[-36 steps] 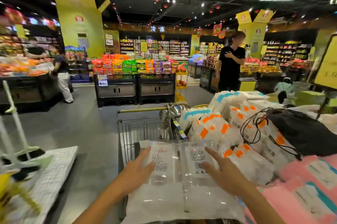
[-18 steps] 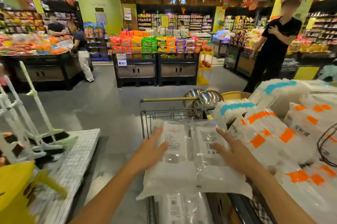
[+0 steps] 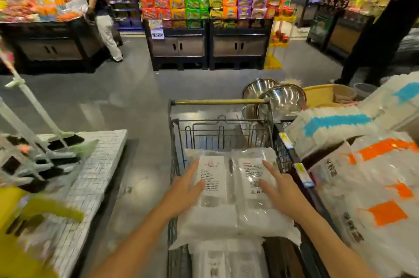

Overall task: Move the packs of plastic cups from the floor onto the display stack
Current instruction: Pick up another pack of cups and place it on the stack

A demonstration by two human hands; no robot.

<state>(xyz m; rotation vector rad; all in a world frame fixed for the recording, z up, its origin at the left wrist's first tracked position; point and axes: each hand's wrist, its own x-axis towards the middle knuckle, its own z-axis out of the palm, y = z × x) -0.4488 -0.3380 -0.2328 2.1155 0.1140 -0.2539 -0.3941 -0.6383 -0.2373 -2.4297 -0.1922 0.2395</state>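
Note:
Two clear packs of plastic cups (image 3: 231, 214) with white labels lie side by side over a wire shopping cart (image 3: 223, 129). My left hand (image 3: 183, 189) lies flat on the left pack with straight fingers. My right hand (image 3: 280, 189) lies flat on the right pack the same way. More packs (image 3: 226, 259) sit lower in the cart, partly hidden. The display stack (image 3: 371, 178) of cup packs with orange and blue marks fills the right side.
Steel bowls (image 3: 280, 96) sit beyond the cart's yellow handle (image 3: 217, 102). A low white platform (image 3: 95, 175) with mops stands at the left. A person in black (image 3: 374, 39) stands at the far right, another at the far left. Snack displays (image 3: 208, 5) line the aisle.
The view has tilted down and shifted left. The two packs have sunk lower into the cart with both hands still flat on them.

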